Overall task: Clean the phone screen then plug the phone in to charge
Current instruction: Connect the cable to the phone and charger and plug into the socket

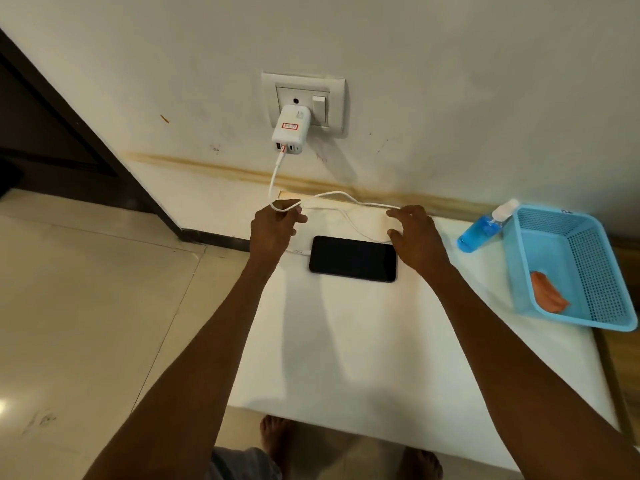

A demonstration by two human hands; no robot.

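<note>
A black phone point(352, 258) lies flat, screen up and dark, on a white table point(346, 341). A white cable point(332, 195) runs from a white charger point(290, 130) in the wall socket point(304, 98) down to the phone's left end, where its plug sits. My left hand point(273, 226) is left of the phone and pinches a loop of the cable. My right hand point(414, 237) hovers at the phone's right end, fingers apart, touching the cable with a fingertip.
A blue plastic basket point(602, 271) at the table's right edge holds an orange cloth point(547, 292). A blue spray bottle point(483, 228) leans beside it. The tiled floor point(86, 306) lies to the left, and bare feet show below the table's front edge.
</note>
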